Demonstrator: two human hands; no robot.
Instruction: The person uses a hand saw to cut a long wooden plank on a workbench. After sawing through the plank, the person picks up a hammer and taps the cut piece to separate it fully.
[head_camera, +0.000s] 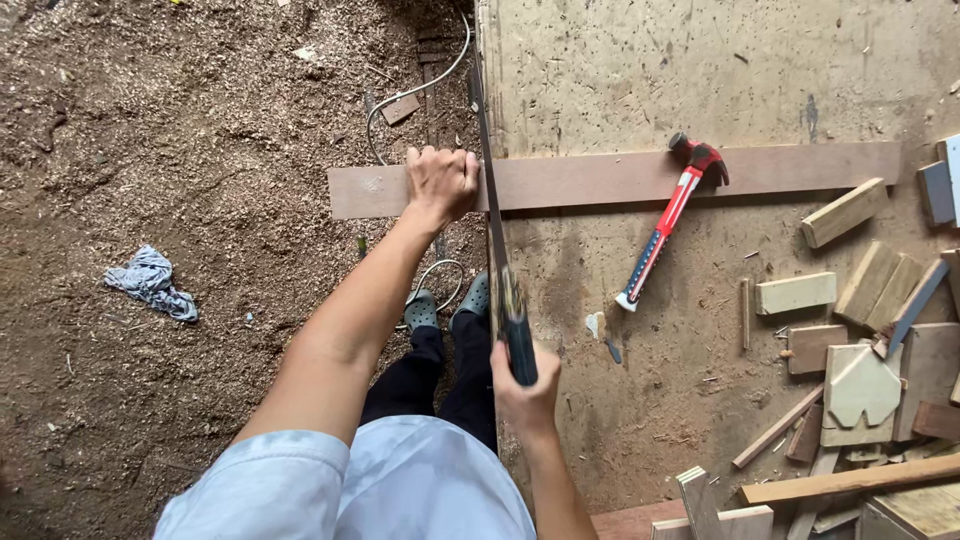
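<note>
A long reddish-brown plank (610, 176) lies across the workbench (700, 70), its left end sticking out over the floor. My left hand (441, 182) presses down on that overhanging end, fingers curled over the far edge. My right hand (522, 392) grips the dark handle of a hand saw (492, 200). The saw's thin blade runs away from me along the bench's left edge and crosses the plank just right of my left hand.
A red claw hammer (668, 222) lies with its head on the plank. Several wood offcuts (860, 330) are piled at the bench's right. Sawdust covers the floor, with a grey rag (152, 282), a white cable (410, 95) and my feet (447, 303) below the plank.
</note>
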